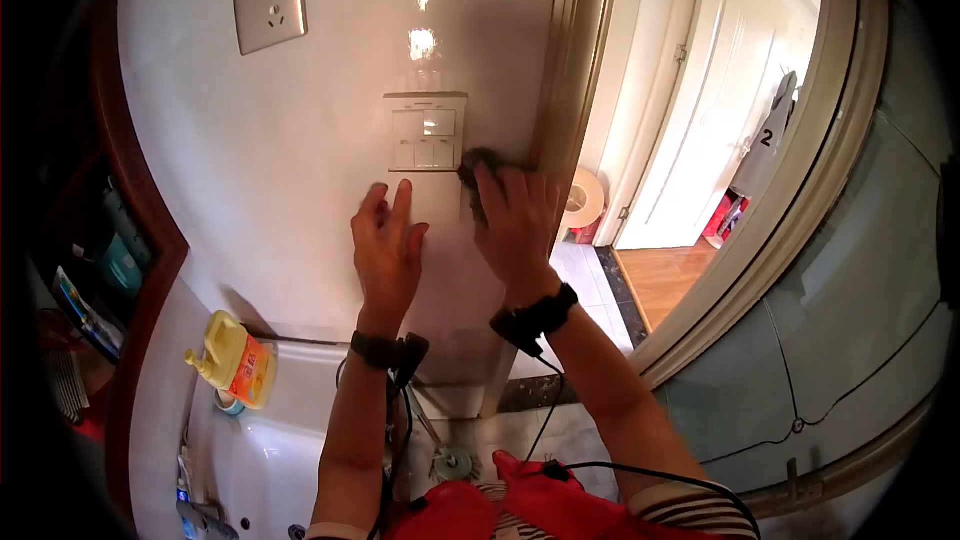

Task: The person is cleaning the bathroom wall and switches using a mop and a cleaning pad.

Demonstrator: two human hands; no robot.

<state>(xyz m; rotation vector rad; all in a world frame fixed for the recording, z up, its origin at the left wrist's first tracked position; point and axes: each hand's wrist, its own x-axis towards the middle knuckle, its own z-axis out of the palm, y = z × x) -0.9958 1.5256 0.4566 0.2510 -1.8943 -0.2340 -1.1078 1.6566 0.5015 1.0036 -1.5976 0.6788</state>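
Observation:
My right hand (514, 221) presses a dark cloth or scrubber (480, 165) against the glossy white wall (322, 127), just right of a white switch panel (424, 133). Its fingers cover much of that dark thing, so its exact kind is hard to tell. Below the panel's lower left corner, my left hand (388, 255) is raised with fingers apart and holds nothing. I cannot tell whether its fingertips touch the wall. Both wrists wear black bands with cables.
A metal wall socket (271, 6) is at upper left. Below left, a yellow pump bottle (236, 360) stands on the white sink (292, 420). A red-framed mirror (169, 255) borders the left. A doorway with a white door (697, 120) lies right. A brush (454, 461) is on the floor.

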